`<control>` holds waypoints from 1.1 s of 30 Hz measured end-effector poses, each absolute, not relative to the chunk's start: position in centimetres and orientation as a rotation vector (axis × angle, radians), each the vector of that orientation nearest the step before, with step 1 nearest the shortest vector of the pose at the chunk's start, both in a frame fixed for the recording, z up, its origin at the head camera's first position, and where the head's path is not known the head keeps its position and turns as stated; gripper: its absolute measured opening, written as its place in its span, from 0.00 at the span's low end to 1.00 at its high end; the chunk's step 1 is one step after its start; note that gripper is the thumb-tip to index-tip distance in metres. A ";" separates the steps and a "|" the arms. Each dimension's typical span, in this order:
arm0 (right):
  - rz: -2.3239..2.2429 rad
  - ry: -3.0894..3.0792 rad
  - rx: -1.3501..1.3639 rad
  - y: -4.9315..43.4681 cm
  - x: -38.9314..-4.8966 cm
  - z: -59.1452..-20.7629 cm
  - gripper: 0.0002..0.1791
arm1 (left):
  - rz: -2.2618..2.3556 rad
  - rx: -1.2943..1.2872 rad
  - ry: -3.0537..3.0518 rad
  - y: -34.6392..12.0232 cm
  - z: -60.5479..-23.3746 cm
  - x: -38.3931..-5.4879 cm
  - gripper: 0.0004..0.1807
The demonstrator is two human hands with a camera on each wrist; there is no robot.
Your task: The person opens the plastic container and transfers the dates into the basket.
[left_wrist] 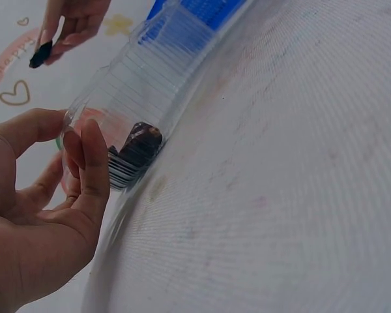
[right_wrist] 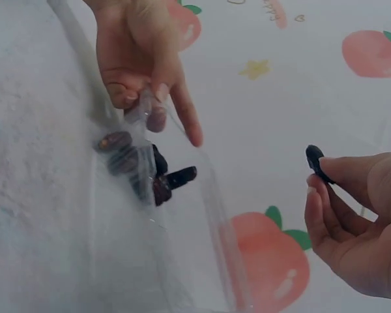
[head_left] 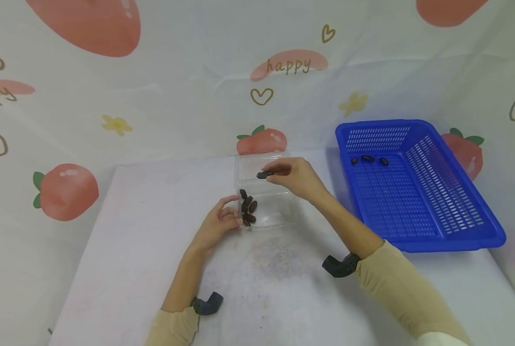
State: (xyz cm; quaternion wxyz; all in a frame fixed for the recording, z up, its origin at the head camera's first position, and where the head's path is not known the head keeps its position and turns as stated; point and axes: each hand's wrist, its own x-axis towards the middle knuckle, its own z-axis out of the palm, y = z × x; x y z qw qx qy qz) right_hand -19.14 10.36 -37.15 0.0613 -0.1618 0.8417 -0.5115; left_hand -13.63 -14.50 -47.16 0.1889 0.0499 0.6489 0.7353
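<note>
A clear plastic box [head_left: 274, 211] with its lid [head_left: 248, 166] opened back sits mid-table. Several dark brown dates [head_left: 248, 205] lie along its left side. My left hand [head_left: 219, 221] grips the box's left wall, thumb and fingertips at the rim in the left wrist view. My right hand [head_left: 298, 179] is raised over the lid and pinches one dark date [head_left: 263, 175] between thumb and fingertips. In the right wrist view that date [right_wrist: 316, 163] points up from the fingers, apart from the box.
To the right stands a blue plastic basket [head_left: 469, 192] with slotted walls. Three dates [head_left: 368, 158] lie near its far left corner. Behind the white table [head_left: 153, 202] hangs a printed cloth [head_left: 188, 105] with peaches and hearts.
</note>
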 end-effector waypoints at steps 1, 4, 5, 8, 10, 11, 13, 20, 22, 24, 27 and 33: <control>-1.540 2.553 -0.485 10.6 -19.2 -36.9 0.11 | 2.066 0.141 1.828 -14.5 -47.1 -13.6 0.35; -1.538 2.558 -0.476 11.1 -19.4 -36.3 0.12 | 2.072 0.136 1.825 -14.5 -47.1 -13.6 0.35; -1.547 2.557 -0.474 11.3 -19.4 -36.1 0.13 | 2.075 0.138 1.824 -14.5 -47.1 -13.6 0.35; -1.608 2.536 -0.462 11.7 -19.4 -35.3 0.14 | 2.090 0.145 1.810 -14.5 -47.3 -13.7 0.36; -1.644 2.529 -0.446 11.9 -19.0 -34.3 0.14 | 2.092 0.149 1.804 -14.4 -47.1 -13.6 0.36; -1.663 2.520 -0.440 12.2 -19.1 -34.3 0.14 | 2.088 0.148 1.805 -14.4 -46.8 -13.5 0.36; -1.686 2.497 -0.428 12.7 -19.3 -34.0 0.13 | 2.078 0.146 1.810 -14.3 -46.2 -13.3 0.36; -1.646 2.487 -0.357 15.2 -20.4 -34.2 0.13 | 2.059 0.141 1.821 -14.1 -45.2 -12.9 0.36; -1.665 2.479 -0.341 16.0 -20.5 -34.0 0.13 | 2.066 0.136 1.811 -14.2 -45.5 -13.0 0.36; -1.692 2.463 -0.346 16.8 -20.6 -33.9 0.14 | 2.070 0.133 1.804 -14.3 -45.9 -13.2 0.36; -1.718 2.447 -0.344 17.9 -20.8 -33.8 0.16 | 2.073 0.125 1.797 -14.4 -46.6 -13.4 0.36; -1.742 2.430 -0.301 19.5 -21.0 -33.4 0.20 | 2.086 0.131 1.800 -14.5 -47.1 -13.5 0.36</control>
